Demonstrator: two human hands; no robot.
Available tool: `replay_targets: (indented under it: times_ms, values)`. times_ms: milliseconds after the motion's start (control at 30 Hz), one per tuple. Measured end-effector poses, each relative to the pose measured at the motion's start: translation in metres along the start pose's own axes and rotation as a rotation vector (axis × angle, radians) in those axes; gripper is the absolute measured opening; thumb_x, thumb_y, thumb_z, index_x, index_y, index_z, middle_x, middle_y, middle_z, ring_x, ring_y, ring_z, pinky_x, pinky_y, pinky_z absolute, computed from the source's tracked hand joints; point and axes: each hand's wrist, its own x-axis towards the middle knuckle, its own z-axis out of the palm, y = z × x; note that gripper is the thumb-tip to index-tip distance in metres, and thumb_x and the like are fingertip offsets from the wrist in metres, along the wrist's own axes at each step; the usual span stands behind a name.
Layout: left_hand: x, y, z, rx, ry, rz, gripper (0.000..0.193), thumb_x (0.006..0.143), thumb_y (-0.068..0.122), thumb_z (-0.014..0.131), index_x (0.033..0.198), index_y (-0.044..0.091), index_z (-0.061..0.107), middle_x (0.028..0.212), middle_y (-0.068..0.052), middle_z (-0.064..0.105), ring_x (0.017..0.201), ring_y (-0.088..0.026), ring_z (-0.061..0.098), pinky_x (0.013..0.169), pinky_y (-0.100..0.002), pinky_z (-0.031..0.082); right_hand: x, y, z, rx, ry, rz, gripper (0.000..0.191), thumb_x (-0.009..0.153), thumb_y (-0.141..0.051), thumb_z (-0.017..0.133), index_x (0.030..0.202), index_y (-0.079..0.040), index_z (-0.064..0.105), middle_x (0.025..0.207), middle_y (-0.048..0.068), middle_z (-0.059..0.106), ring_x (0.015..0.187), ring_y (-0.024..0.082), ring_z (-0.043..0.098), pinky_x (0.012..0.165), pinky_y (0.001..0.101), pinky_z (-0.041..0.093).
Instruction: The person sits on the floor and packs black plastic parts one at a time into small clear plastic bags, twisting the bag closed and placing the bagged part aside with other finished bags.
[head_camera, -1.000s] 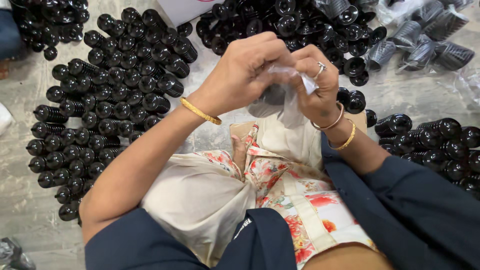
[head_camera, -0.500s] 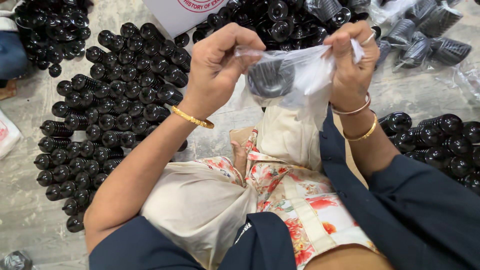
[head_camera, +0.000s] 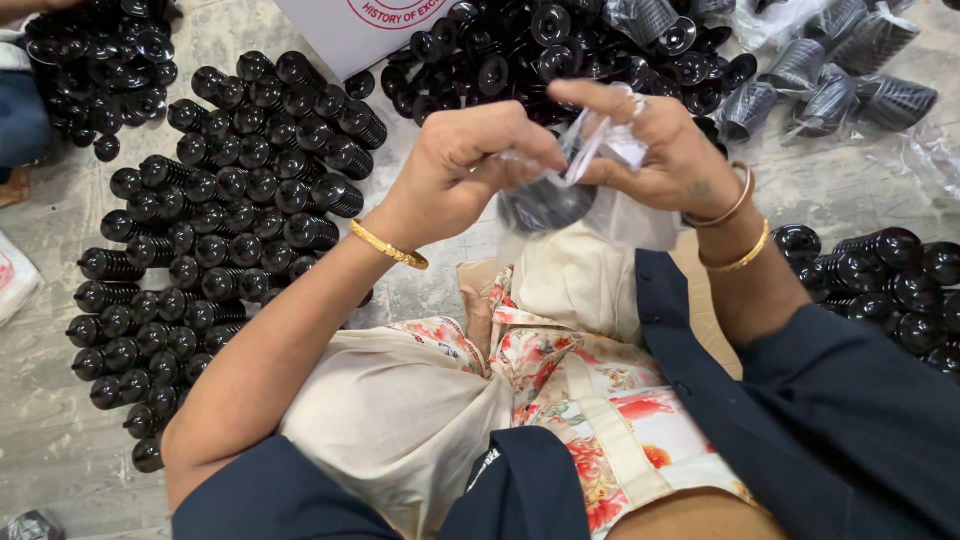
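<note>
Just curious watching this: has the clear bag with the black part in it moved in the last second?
Yes. The bag has shifted up and right, from beside the left rows of black parts toward the far pile; both hands grip it.

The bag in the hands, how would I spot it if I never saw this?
Find the two hands, left hand and right hand, raised over the lap, with black parts spread across the floor. Between them hangs a clear bag. It alone is see-through and off the floor, with one black part inside.
</note>
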Motion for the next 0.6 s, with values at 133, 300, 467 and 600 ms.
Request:
replay_targets:
  times_ms: [133,300,467,600]
  values:
    - [0.000,-0.002,-0.001,0.021,-0.011,0.001,0.036,0.086,-0.016,0.054,0.110,0.004,0.072,0.100,-0.005,0.070,0.089,-0.012,0.071,0.077,-0.024,0.057,0.002,0.002,-0.008,-0.303,-0.036,-0.022,0.018,0.097,-0.013,0.076,0.112,-0.005,0.070,0.087,0.008,0.058,0.079,0.020,0.058,0.070,0.0307,0.045]
    - [-0.002,-0.011,-0.006,0.096,0.212,-0.116,0.020,0.096,-0.013,0.061,0.105,0.002,0.071,0.094,-0.005,0.069,0.076,-0.013,0.064,0.068,-0.025,0.051,-0.019,0.022,-0.014,-0.244,0.096,0.023,0.026,0.118,-0.018,0.061,0.100,0.000,0.062,0.090,0.006,0.056,0.079,0.018,0.057,0.073,0.0286,0.045]
    - [-0.001,-0.015,-0.003,0.210,0.225,-0.058,0.021,0.094,-0.014,0.061,0.105,0.002,0.069,0.094,-0.006,0.068,0.078,-0.015,0.067,0.069,-0.027,0.054,-0.017,0.034,-0.012,0.315,0.170,0.393,0.028,0.117,-0.026,0.056,0.101,-0.004,0.060,0.082,0.002,0.060,0.072,0.010,0.051,0.067,0.0250,0.043]
    - [0.002,-0.010,0.000,0.330,0.069,0.136,0.031,0.083,-0.016,0.060,0.106,0.003,0.067,0.097,-0.009,0.064,0.090,-0.027,0.066,0.078,-0.035,0.054,-0.003,-0.008,-0.009,1.626,-0.044,0.385,0.027,0.123,-0.022,0.056,0.101,-0.006,0.057,0.082,0.001,0.067,0.071,0.011,0.057,0.064,0.0246,0.048]
